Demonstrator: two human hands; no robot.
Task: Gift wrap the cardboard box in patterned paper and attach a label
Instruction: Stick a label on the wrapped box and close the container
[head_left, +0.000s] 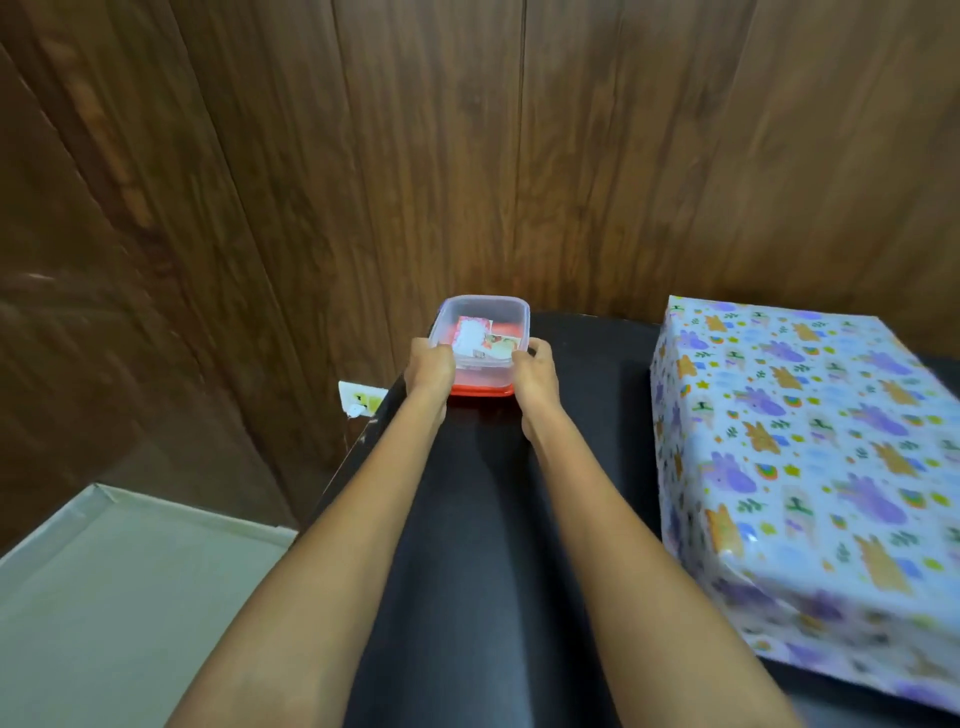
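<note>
While the wrapped box (800, 441) sits right, the clear container (483, 312) is gripped by left hand (428, 366) and right hand (535, 374).

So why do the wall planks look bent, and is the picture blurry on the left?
Head view: the wide-angle lens bows the wall planks; its left side is smeared, probably motion blur; the wrapped box shows glare at its near corner; the plastic container at centre looks sharp.

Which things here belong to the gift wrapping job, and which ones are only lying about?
Job: wrapped box; clear container with small printed cards, probably labels; left hand and right hand gripping it.
Lying about: wall socket; wooden wall; tiled floor.
</note>
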